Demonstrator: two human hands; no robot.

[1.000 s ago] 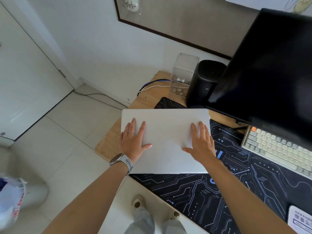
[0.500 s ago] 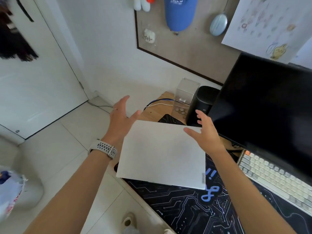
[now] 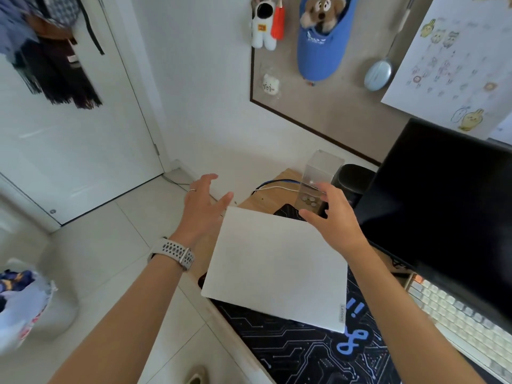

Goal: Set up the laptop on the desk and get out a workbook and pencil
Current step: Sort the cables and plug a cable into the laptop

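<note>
Left hand [image 3: 203,209] raised beside the desk, fingers spread, holding nothing. Closed flat white laptop [image 3: 277,267] lay skewed on the black circuit-patterned desk mat [image 3: 304,353], overhanging the desk edge. Right hand [image 3: 335,217] hovered above its far corner, grip apart, empty. Probably mid-positioning; next, squaring and opening the lid.

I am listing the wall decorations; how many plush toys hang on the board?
3: astronaut plush top left, bear plush inside the blue slipper, small white plush lower left.
</note>
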